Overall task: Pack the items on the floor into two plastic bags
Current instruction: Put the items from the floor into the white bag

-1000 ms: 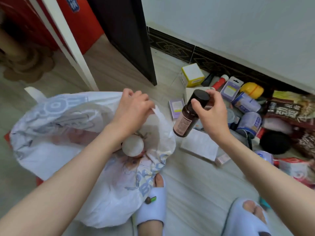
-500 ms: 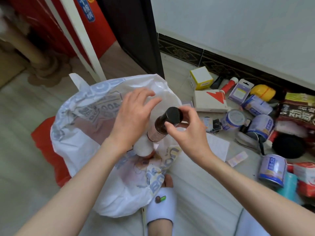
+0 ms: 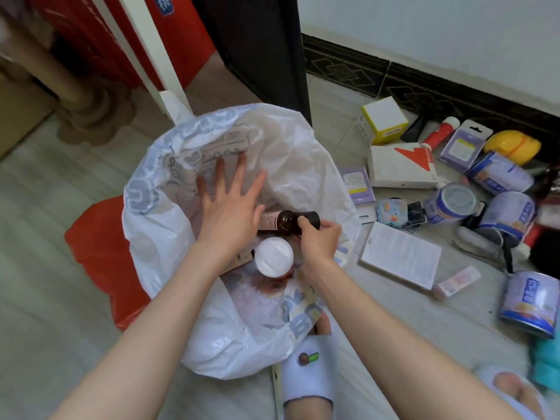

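The brown bottle (image 3: 285, 223), upright half a second ago, now lies sideways inside the white bag (image 3: 169, 237), its black cap pinched by the right hand (image 3: 321, 241); the left hand (image 3: 230, 204), fingers now spread, presses the bag's inside; four blue cans (image 3: 528, 303) remain on the grey plank floor (image 3: 45, 298); one red bag (image 3: 100, 256) lies beneath.
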`<action>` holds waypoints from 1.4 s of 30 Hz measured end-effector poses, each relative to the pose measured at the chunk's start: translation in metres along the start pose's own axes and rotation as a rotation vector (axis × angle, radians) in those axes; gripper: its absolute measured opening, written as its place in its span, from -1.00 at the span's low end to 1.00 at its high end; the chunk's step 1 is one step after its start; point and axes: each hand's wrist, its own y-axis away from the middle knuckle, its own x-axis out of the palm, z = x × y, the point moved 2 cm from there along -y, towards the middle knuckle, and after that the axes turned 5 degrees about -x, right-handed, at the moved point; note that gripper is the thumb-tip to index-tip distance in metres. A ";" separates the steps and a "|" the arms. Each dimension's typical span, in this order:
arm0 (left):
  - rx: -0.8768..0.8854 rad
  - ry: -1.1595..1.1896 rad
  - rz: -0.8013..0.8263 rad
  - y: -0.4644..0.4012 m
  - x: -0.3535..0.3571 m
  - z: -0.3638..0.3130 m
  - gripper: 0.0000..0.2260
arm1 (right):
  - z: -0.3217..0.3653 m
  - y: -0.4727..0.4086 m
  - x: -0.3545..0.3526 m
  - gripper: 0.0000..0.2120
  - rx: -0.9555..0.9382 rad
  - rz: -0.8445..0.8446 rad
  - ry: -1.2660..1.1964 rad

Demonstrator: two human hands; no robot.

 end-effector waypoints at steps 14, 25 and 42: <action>0.149 0.273 -0.038 0.048 0.011 -0.047 -0.58 | 0.008 -0.001 -0.056 -0.85 0.041 0.329 0.150; 0.667 0.158 0.185 0.024 0.080 -0.212 -0.33 | 0.042 -0.051 -0.262 -0.51 -0.484 0.325 1.270; 0.590 0.123 0.259 0.021 0.118 -0.215 -0.28 | -0.004 -0.075 -0.266 -0.29 -0.481 0.275 1.371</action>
